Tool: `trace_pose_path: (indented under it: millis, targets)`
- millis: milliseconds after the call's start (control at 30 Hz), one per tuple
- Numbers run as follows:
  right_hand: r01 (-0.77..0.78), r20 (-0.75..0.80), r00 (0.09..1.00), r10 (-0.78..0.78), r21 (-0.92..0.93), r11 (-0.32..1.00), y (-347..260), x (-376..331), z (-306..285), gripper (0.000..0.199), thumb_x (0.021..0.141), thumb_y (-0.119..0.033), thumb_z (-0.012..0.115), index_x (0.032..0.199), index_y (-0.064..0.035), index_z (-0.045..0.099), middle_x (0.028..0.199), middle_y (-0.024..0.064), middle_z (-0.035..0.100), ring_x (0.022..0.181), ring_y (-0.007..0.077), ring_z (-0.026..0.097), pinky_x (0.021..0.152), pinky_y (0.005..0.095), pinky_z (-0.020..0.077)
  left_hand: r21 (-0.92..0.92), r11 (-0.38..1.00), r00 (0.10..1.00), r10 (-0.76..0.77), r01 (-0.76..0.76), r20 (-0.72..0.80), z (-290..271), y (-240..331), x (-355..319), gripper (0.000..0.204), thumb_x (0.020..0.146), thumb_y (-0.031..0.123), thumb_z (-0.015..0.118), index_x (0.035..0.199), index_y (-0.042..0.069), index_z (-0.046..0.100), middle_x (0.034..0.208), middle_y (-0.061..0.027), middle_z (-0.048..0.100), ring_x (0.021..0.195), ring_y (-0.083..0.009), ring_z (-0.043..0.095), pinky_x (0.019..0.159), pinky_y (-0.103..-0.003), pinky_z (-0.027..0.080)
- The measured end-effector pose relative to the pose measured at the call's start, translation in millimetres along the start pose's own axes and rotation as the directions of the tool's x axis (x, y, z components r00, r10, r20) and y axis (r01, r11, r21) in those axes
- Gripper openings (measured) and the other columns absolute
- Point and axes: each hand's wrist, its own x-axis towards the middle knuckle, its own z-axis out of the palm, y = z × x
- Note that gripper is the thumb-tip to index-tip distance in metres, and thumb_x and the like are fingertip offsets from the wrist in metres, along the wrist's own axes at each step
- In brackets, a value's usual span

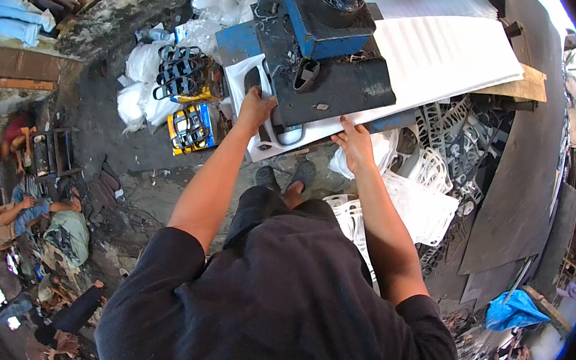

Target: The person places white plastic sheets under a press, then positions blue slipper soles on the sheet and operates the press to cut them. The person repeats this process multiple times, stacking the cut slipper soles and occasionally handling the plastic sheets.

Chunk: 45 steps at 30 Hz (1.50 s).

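Note:
A blue press [334, 38] with a dark flat plate [342, 89] stands in front of me. Long white foam sheets [447, 52] run across its bed, under the dark plate. At the left end, a looped metal cutting die [289, 135] lies on the white foam, partly under the plate's edge. My left hand [257, 110] is closed on the die's left part; its fingertips are partly hidden. At the near edge of the foam, my right hand [355, 145] grips the sheet between thumb and fingers.
Left of the press, black strap-shaped pieces [180, 73] sit on yellow boxes beside white plastic bags [141, 101]. Cut white foam scraps [418, 207] pile at right, near large dark sheets [517, 186]. Other people [2, 224] sit at far left. A blue tarp [513, 310] lies lower right.

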Motion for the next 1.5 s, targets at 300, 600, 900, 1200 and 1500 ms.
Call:
trace_pose_path:
  millis: [300, 600, 900, 1200, 1500]
  targets:
    - [-0.056, 0.003, 0.998, 0.056, -0.016, 0.998, 33.0, -40.1, 53.5, 0.042, 0.097, -0.027, 0.061, 0.116, 0.0098, 0.051, 0.108, 0.0137, 0.057, 0.093, 0.0214, 0.06, 0.081, 0.0346, 0.056, -0.084, 0.989, 0.978, -0.136, 0.124, -0.159, -38.3, 31.3, -43.9, 0.095, 0.086, 0.06, 0.066, 0.14, -0.012, 0.036, 0.133, -0.0202, 0.053, 0.119, -0.0281, 0.055, 0.1, -0.037, 0.045]
    - [-0.232, 0.092, 0.915, 0.392, -0.674, 0.702, -27.4, -83.2, 77.5, 0.054, 0.098, -0.045, 0.055, 0.102, 0.0087, 0.06, 0.092, 0.0177, 0.067, 0.077, 0.0251, 0.069, 0.068, 0.0344, 0.0565, -0.604, 0.797, 0.973, 0.148, -0.011, 0.177, -83.9, 55.1, -57.4, 0.069, 0.094, 0.066, 0.047, 0.118, 0.002, 0.058, 0.097, -0.0071, 0.064, 0.083, -0.0177, 0.062, 0.078, -0.034, 0.054]
    - [0.607, 0.53, 0.788, -0.315, -0.753, 0.252, -120.7, -67.1, 214.1, 0.055, 0.082, -0.045, 0.071, 0.109, 0.002, 0.064, 0.095, 0.0258, 0.068, 0.094, 0.0403, 0.067, 0.081, 0.0445, 0.0516, -0.272, 0.898, 0.863, 0.418, -0.346, 0.284, -82.4, 80.0, -74.1, 0.044, 0.098, 0.045, 0.059, 0.11, 0.002, 0.064, 0.094, 0.0008, 0.065, 0.086, -0.007, 0.056, 0.077, -0.026, 0.047]
    - [0.721, 0.37, 0.563, -0.739, -0.657, 0.221, -140.3, -125.6, 203.7, 0.034, 0.089, -0.026, 0.07, 0.113, -0.0029, 0.063, 0.086, 0.0134, 0.07, 0.075, 0.0147, 0.065, 0.069, 0.03, 0.0513, -0.568, 0.819, 0.956, 0.223, -0.077, 0.193, -102.8, 28.0, -27.9, 0.013, 0.099, 0.013, 0.055, 0.103, 0.004, 0.062, 0.085, -0.004, 0.064, 0.081, -0.0163, 0.063, 0.074, -0.029, 0.051]
    - [0.679, 0.275, 0.478, -0.834, -0.718, 0.152, -136.3, -179.0, 171.5, 0.038, 0.089, -0.023, 0.069, 0.12, -0.0049, 0.056, 0.097, 0.0175, 0.068, 0.078, 0.0302, 0.07, 0.069, 0.037, 0.0532, 0.032, 0.611, 0.579, 0.763, -0.791, -0.288, -75.4, 89.3, -105.6, 0.067, 0.084, 0.012, 0.075, 0.14, -0.004, 0.041, 0.136, -0.0237, 0.052, 0.125, -0.0326, 0.051, 0.106, -0.04, 0.04]
